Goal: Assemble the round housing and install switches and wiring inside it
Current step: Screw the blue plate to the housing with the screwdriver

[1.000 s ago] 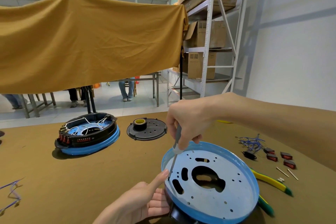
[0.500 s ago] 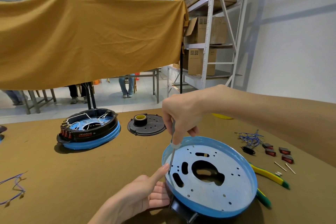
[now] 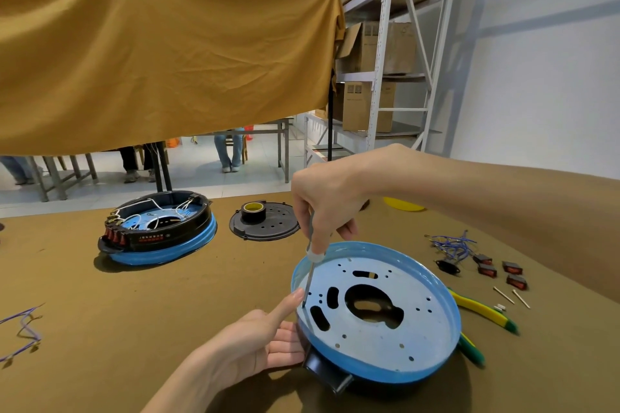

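Round housing point(image 3: 396, 322), blue-rimmed with a perforated white plate, sits at the near edge of the counter point(image 3: 134, 312). Right hand point(image 3: 327, 203) grasps a screwdriver point(image 3: 312, 265) upright, tip on the plate near its left rim. Left hand point(image 3: 258, 342) steadies the housing's left side, forefinger extended beside the tip, other fingers lying against the wall. Finished, wired housing point(image 3: 157, 228) stands toward the far left. Red switches point(image 3: 500, 273) and blue wires point(image 3: 453, 245) lie toward the right edge.
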A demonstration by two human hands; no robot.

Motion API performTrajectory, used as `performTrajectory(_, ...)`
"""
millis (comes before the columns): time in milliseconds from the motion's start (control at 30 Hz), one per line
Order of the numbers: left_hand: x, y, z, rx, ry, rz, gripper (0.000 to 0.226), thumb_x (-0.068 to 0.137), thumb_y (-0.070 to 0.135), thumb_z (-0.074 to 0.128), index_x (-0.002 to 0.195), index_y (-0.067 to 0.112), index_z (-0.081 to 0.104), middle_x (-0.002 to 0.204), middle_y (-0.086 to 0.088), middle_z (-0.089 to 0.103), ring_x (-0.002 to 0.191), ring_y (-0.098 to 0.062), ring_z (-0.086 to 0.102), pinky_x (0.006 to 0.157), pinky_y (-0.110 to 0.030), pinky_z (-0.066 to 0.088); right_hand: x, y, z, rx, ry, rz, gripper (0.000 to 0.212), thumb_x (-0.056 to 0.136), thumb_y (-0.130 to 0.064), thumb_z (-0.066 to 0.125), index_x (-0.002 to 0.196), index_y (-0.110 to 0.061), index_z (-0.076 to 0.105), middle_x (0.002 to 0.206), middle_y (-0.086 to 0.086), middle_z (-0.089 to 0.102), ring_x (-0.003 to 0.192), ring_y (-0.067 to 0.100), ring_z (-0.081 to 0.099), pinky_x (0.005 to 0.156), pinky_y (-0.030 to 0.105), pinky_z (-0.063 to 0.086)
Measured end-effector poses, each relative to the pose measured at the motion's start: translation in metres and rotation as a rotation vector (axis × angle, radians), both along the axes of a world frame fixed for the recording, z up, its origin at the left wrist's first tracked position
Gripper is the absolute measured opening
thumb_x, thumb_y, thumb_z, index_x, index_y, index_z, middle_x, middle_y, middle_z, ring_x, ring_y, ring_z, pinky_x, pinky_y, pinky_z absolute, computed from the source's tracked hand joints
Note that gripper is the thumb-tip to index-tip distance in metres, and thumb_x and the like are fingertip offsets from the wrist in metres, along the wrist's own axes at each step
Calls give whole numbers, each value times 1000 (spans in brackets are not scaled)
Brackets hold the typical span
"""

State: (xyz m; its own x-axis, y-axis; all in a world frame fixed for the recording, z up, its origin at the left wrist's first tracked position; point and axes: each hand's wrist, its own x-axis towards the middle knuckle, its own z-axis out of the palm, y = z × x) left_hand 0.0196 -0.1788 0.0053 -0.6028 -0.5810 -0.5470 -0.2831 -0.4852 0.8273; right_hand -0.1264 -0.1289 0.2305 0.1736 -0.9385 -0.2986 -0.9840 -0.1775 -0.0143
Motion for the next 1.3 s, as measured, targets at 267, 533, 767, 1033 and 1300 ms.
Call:
performTrajectory(267,-4,7,-1,-11,81,142,90,58,66,85,112,-3,67,94,-16,79,81,-25,78,68,-33,63,-41,17,3,-158,-162,-97,23,89,-37,76,90,-15,78,75,0,76,60,10,64,54,24,54)
performTrajectory(533,-17,20,-4,-385,137,254,30,87,43,75,112,26,70,107,7,76,103,-6,67,77,-19,54,-129,66,-102,-650,-579,-461,17,102,-37,59,111,-23,65,90,-10,61,72,-3,56,58,14,39)
performTrajectory(767,-35,30,-15,-683,79,350,18,106,23,51,121,21,61,82,-1,68,54,-8,58,47,-17,47,-180,109,-195,-780,-507,-786,14,106,-30,50,116,-23,44,116,4,59,97,18,56,76,37,42)
performTrajectory(1033,-51,22,-16,-723,112,404,33,106,15,36,132,17,57,106,-1,69,96,-11,66,69,-29,49,-185,127,-229,-637,-369,-776,39,95,-27,64,127,-20,43,123,2,54,108,23,56,90,40,49)
performTrajectory(1300,-53,11,-25,-750,152,433,32,107,15,37,132,20,57,106,-1,69,90,-5,67,66,-26,50,-211,135,-225,-888,-417,-839,17,102,-26,53,91,-28,65,97,-1,66,84,13,60,75,39,51)
